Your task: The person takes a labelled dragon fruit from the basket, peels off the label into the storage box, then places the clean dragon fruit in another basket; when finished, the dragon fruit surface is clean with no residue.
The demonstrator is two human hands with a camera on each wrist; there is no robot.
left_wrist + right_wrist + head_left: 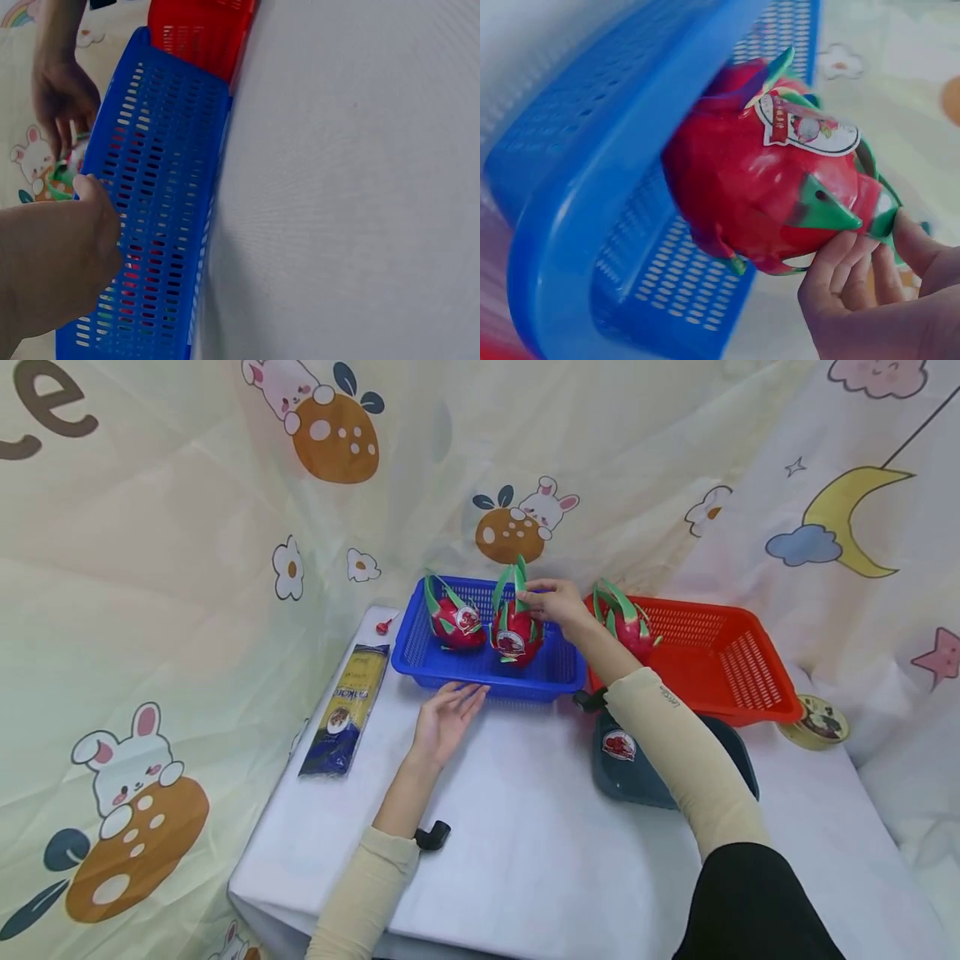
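In the head view, my right hand [553, 602] pinches the green leafy top of a red dragon fruit [517, 633] inside the blue basket [480, 687]. The right wrist view shows thumb and fingers at the leaf end of that dragon fruit [757, 172], whose oval sticker faces the camera. Beside it in the basket lies a second dragon fruit [456, 620]. My left hand [444, 722] is at the front rim of the blue basket, palm up; in the left wrist view its thumb lies along the rim of the basket [150, 195]. Some left fingers are hidden there.
Right of the blue basket stands a red basket [750, 664] with another dragon fruit [630, 622] at its left end. A dark tray [622, 777] with a sticker sits before it, partly under my right arm. A pasta packet [345, 710], small red item [384, 627] and round tin [816, 725] lie around.
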